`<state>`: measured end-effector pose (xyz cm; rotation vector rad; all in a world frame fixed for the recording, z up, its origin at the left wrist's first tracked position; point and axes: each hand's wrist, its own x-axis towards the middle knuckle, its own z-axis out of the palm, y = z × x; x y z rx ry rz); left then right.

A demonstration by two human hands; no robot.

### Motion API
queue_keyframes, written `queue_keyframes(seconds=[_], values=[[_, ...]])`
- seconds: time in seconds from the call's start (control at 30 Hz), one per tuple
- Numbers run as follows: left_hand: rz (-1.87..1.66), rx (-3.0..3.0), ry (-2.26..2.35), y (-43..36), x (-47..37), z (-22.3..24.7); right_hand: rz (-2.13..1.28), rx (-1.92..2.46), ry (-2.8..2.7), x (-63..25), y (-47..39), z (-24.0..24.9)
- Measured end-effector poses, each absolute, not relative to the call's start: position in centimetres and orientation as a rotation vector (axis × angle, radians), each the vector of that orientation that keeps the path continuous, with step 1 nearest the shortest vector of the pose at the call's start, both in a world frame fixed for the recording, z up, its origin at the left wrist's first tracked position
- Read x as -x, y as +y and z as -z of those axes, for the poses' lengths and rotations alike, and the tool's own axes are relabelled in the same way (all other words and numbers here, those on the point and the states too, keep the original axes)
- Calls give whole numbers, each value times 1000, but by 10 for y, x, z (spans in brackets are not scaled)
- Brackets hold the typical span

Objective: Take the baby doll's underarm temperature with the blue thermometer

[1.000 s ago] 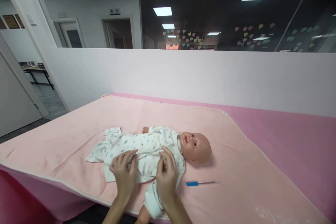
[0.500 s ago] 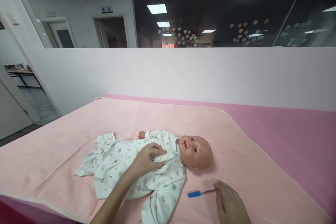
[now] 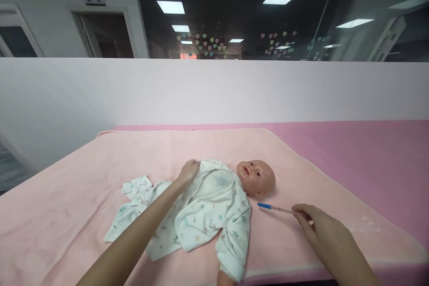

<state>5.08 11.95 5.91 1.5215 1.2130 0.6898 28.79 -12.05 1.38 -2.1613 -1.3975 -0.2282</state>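
A baby doll (image 3: pixel 258 178) lies on its back, head to the right, in a white patterned romper (image 3: pixel 214 214) whose front is folded open, showing the plain inner side. My left hand (image 3: pixel 190 170) is closed at the far edge of the romper, seemingly pinching the cloth; its fingertips are partly hidden. Between the thumb and fingers of my right hand (image 3: pixel 313 221) is a thin thermometer (image 3: pixel 281 209) with a blue end. That blue end points left, raised over the blanket just below the doll's head. One doll arm reaches toward the front edge.
A peach blanket (image 3: pixel 140 152) covers much of the pink mat (image 3: pixel 368 156). Behind it stands a low white wall (image 3: pixel 214 91), with a dark window (image 3: pixel 234 9) above. The blanket's near edge shows at the bottom right.
The romper front has been opened toward me. My left hand went from loosely open over the chest to closed at the far side. My right hand lifted the thermometer off the blanket.
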Motion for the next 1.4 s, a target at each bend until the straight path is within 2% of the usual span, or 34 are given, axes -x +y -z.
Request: queue_keyframes(seconds=[0.2, 0.3, 0.53, 0.83, 0.93, 1.07, 1.13, 1.27, 1.33, 1.4], values=[[-574, -2495, 1266, 139, -64, -88, 230, 1929, -1323, -223, -76, -72], [-542, -2741, 1216, 136, -64, -97, 172, 1910, -1392, -205, -32, -74], [-358, -3285, 1131, 112, -54, -106, -82, 2163, -1465, -183, 47, -68], [-362, -3247, 1097, 95, -46, -92, -42, 2154, -1571, -184, 62, -73], [-446, -3213, 1141, 99, -28, -102, 54, 2114, -1634, -200, 49, -74], [-614, -2878, 1281, 95, 3, -127, 241, 2102, -1668, -216, 29, -71], [-464, -2784, 1215, 86, 15, -136, 288, 2057, -1714, -220, 20, -67], [66, -2552, 1059, 68, 23, -143, 363, 1833, -1896, -227, 2, -58], [84, -2442, 987, 69, 17, -142, 346, 1734, -1913, -236, -4, -54], [-58, -2388, 941, 80, 3, -136, 257, 1718, -1799, -252, -4, -50]])
